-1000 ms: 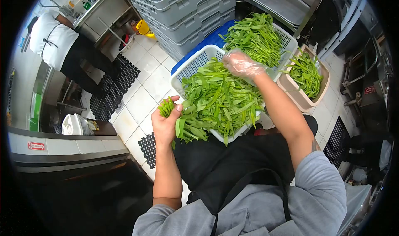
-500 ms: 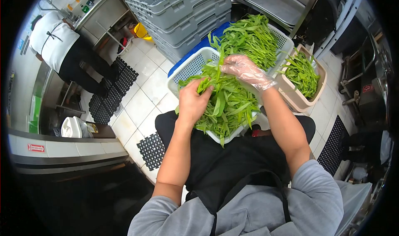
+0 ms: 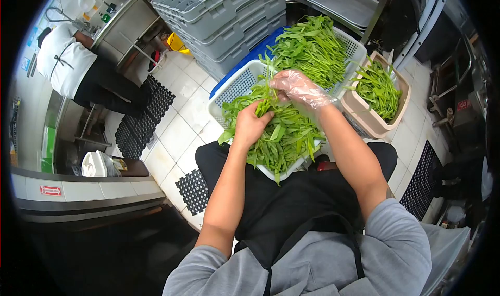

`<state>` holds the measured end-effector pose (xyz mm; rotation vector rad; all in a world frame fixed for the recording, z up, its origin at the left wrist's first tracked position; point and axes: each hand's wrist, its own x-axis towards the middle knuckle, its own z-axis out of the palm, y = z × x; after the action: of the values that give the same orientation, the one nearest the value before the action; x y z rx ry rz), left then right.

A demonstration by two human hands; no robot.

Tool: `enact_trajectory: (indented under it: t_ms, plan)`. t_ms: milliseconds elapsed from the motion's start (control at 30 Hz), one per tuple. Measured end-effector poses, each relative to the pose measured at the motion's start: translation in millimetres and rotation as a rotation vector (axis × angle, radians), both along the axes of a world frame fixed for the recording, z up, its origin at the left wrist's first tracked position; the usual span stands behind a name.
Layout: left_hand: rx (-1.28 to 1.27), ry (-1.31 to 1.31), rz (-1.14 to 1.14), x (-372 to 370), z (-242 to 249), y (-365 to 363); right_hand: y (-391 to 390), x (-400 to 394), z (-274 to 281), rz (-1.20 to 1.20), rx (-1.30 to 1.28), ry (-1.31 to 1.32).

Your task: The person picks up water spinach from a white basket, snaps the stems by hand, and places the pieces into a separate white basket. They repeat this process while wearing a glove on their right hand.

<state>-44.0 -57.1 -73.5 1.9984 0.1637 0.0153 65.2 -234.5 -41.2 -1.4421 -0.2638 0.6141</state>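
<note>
The bare left hand [image 3: 251, 123] is clenched round a bunch of leafy greens [image 3: 284, 134] heaped in the white basket [image 3: 237, 85] on the person's lap, seemingly to steady the stems. Just beyond, the gloved right hand [image 3: 297, 87] pinches the same stems. Farther off stand a second basket of greens [image 3: 312, 46] and, to the right, a beige tub [image 3: 364, 120].

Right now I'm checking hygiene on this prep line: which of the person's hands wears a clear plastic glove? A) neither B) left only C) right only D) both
C: the right hand is covered in a clear glove, while the left hand is bare, both in the leafy greens.
</note>
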Motion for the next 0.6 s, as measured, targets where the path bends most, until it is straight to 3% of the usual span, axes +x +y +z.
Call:
enact_trajectory:
  t_ms: [200,300,433,467,600]
  plan:
    - [0.249,0.073,-0.194,-7.3,7.1,0.8,-14.4,4.8,-6.1,-0.259,0.012,0.078]
    - [0.412,-0.07,-0.266,-9.3,11.3,-3.2,-32.1,6.7,-13.2,-0.24,0.109,-0.009]
    - [0.484,-0.46,-0.016,-15.0,30.8,-12.5,-42.2,-3.6,-21.0,-0.291,0.115,0.152]
    - [0.516,-0.593,-0.035,-14.3,37.8,-14.1,-46.0,-6.2,-25.1,-0.237,0.113,0.146]
    - [0.624,-0.677,-0.194,0.0,45.8,-18.2,-26.6,-24.6,-26.6,-0.203,0.147,0.07]
